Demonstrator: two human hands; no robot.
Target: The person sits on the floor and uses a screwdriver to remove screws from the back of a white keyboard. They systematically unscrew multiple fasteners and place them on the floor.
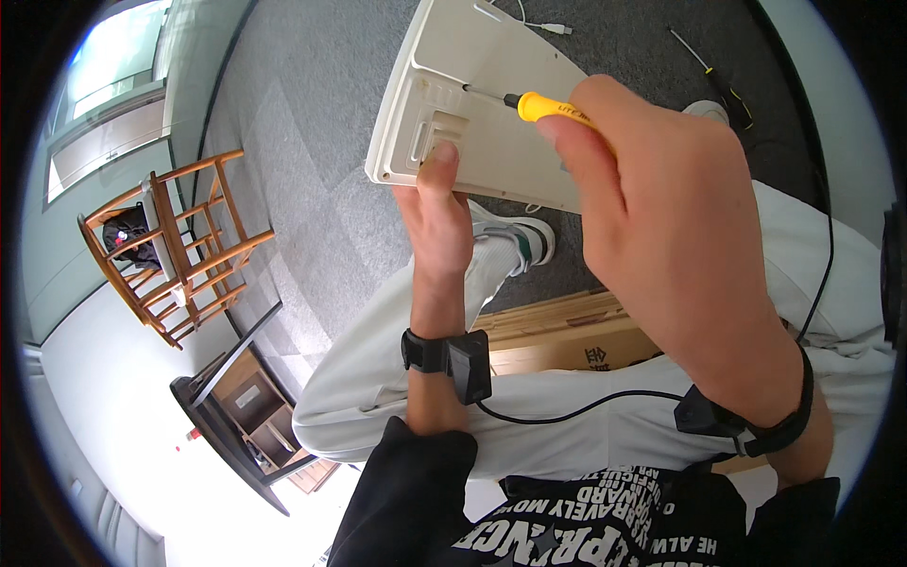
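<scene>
A cream-white keyboard [515,142], its underside facing up, is held over the grey carpet. My left hand [439,208] grips its near left edge, thumb pressed on the recessed foot area and fingers hidden beneath. A yellow-handled screwdriver [548,106] is in my right hand [661,180], its fingers closed round the handle. The screwdriver's thin shaft points left, and its tip meets a small dark hole in the casing. Whether a screw sits in that hole is too small to tell. Black straps with small black boxes circle both my wrists.
A white USB plug [557,29] on its cable lies beyond the keyboard. Another screwdriver [727,94], black and yellow, rests on the carpet at right. A cardboard box [567,352] sits between my legs. Wooden chairs [179,246] and a dark table [222,444] stand at left.
</scene>
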